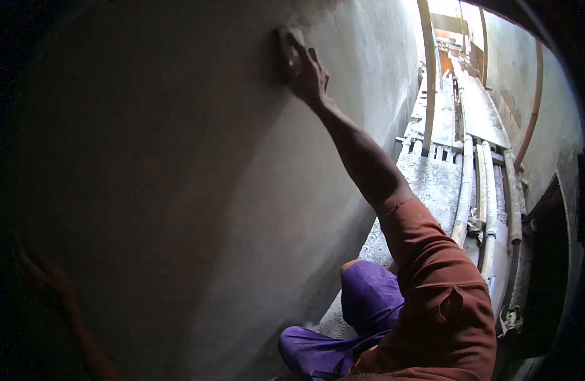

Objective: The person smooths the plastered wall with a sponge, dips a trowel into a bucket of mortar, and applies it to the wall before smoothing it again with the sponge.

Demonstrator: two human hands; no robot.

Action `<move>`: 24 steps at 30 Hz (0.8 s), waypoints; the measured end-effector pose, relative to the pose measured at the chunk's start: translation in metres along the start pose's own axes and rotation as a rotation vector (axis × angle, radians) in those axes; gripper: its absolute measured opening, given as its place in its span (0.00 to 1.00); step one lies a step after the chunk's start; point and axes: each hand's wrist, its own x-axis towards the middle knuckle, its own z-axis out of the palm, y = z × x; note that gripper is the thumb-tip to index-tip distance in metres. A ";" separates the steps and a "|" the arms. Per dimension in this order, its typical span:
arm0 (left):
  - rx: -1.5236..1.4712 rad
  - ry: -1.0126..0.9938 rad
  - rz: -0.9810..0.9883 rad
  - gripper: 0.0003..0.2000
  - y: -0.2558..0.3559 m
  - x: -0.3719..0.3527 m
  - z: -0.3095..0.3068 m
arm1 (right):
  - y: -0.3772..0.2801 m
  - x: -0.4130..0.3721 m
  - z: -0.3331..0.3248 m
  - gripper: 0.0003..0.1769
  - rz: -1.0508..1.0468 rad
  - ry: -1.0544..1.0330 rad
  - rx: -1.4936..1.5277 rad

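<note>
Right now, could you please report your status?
Right hand grips float, pressed on plastered wall. Left hand low, in shadow, grip unclear. Scaffold poles off right.

The head-worn camera looks forward and down through a wide fisheye lens that bends the edges and darkens the corners. It sits very close to a grey plastered wall (178,190), which fills the frame from 12 round through 9 to 6 o'clock. It faces along that wall, so the person's right arm runs from the rust-red sleeve (438,286) at 5 o'clock up to the right hand (308,75) on a float (287,39) near 12, with the left hand (41,270) dim at 8. From 1 to 3 o'clock the view falls away along a narrow gap to bamboo scaffold poles (465,197) and planks (480,108), well apart from the lens.
</note>
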 end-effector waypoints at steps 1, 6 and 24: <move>0.018 0.006 0.007 0.23 0.001 0.002 -0.003 | 0.013 0.013 0.004 0.32 0.072 0.039 -0.015; 0.086 0.000 0.048 0.23 -0.005 0.001 -0.001 | 0.017 -0.015 -0.007 0.34 0.466 -0.065 -0.046; 0.074 0.003 0.091 0.23 -0.027 -0.006 -0.002 | -0.020 -0.066 0.016 0.34 0.121 0.039 -0.041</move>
